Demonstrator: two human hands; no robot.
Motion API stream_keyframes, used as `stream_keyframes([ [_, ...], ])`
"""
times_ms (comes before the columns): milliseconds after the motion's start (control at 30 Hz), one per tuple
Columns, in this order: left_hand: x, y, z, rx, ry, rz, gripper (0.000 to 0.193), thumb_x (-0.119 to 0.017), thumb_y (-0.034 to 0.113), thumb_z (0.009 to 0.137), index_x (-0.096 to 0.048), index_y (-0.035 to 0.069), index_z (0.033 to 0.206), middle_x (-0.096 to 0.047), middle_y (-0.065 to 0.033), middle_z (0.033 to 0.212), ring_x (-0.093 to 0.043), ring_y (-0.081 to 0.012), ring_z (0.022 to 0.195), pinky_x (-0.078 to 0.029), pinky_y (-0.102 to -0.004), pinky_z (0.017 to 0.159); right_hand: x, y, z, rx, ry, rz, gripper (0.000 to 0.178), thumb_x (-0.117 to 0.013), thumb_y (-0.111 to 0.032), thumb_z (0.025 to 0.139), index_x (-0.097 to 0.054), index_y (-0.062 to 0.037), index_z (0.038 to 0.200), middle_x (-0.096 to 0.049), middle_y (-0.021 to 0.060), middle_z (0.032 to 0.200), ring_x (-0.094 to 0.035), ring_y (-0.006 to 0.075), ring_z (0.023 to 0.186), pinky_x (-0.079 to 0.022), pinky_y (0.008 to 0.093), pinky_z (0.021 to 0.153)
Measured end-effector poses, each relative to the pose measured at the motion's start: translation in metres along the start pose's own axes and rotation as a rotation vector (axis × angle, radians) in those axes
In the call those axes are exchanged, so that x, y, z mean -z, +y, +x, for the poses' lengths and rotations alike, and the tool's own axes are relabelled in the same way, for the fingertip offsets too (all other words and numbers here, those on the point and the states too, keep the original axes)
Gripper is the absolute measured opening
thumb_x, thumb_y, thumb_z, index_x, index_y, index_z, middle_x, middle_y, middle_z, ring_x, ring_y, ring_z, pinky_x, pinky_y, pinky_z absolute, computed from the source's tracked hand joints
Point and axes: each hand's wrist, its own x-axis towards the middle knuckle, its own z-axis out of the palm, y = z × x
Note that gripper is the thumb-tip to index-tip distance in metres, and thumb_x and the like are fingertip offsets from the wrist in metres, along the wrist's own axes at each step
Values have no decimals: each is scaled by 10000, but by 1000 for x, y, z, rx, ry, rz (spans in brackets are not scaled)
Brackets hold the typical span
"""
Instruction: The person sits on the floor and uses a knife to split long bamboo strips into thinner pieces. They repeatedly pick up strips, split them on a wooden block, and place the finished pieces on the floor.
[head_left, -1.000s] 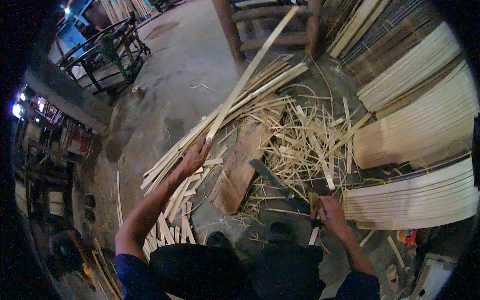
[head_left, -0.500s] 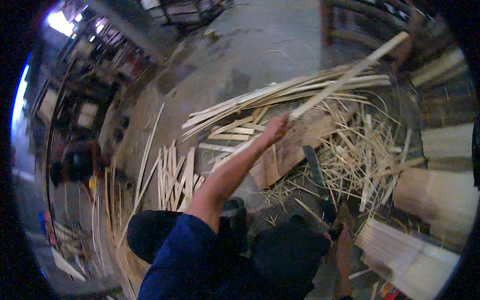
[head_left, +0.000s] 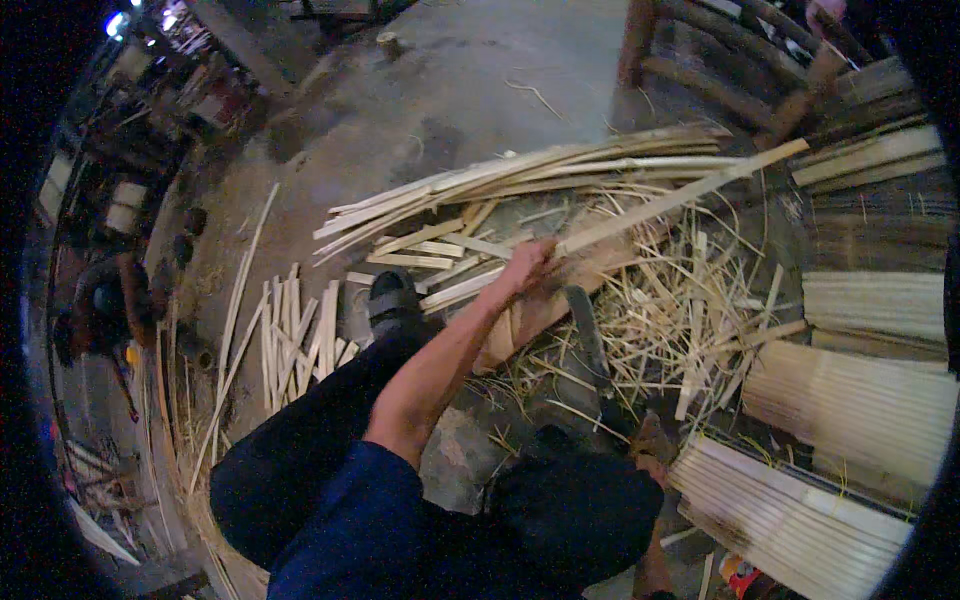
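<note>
My left hand (head_left: 530, 265) is closed round one end of a long pale bamboo strip (head_left: 680, 205), which slants up to the far right. Beneath it lies a flat brown board (head_left: 525, 335). Low on the right, my right hand (head_left: 652, 468) is partly hidden behind my dark-clothed knee. It grips a machete, whose long dark blade (head_left: 588, 330) points away from me beside the board. Thin shavings and offcuts (head_left: 680, 320) are heaped right of the blade.
A bundle of long strips (head_left: 520, 180) lies beyond the board. Short split pieces (head_left: 300, 335) lie at left. Tied stacks of slats (head_left: 800, 510) stand along the right, below a wooden frame (head_left: 700, 75). Another person (head_left: 105, 300) is at far left.
The strip in my left hand has swung lower at its far end. My left leg and sandalled foot now show more on the left, and the view has shifted.
</note>
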Motion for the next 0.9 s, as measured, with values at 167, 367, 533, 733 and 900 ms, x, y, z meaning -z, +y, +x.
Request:
stream_keyframes([
  [167,4,-35,-6,-193,106,88,345,-604,316,839,-550,76,1079,-603,-205,833,-588,-395,809,-458,-465,680,0,-3,-21,-408,148,491,409,-591,-377,842,-558,-24,1046,-561,126,863,-533,293,778,-435,406,693],
  [367,19,-5,-10,-4,-80,91,355,-535,334,879,-569,76,1120,-612,-224,985,-592,-384,894,-469,-433,755,198,27,-71,-863,618,867,461,-531,-440,877,-517,-29,1085,-514,8,713,-495,127,590,-437,278,515],
  [533,21,-1,-1,10,-69,-47,334,-456,296,906,-563,-10,983,-596,-221,858,-584,-330,815,-445,-407,742,303,-51,-94,-621,630,548,425,-410,-319,948,-547,49,1112,-570,183,1067,-541,271,1004,-418,398,921],
  [733,26,-2,-4,92,-170,-60,322,-408,302,929,-527,3,913,-560,-206,787,-539,-380,750,-425,-421,693,203,-44,-48,-389,469,1321,525,-503,-467,871,-483,2,1106,-470,50,724,-459,149,625,-399,297,554],
  [900,18,11,-9,45,24,-31,379,-370,362,944,-545,29,900,-573,-206,790,-556,-393,762,-431,-434,681,131,-73,11,-399,413,996,601,-555,-568,804,-451,-19,1026,-435,6,613,-440,112,514,-372,246,453],
])
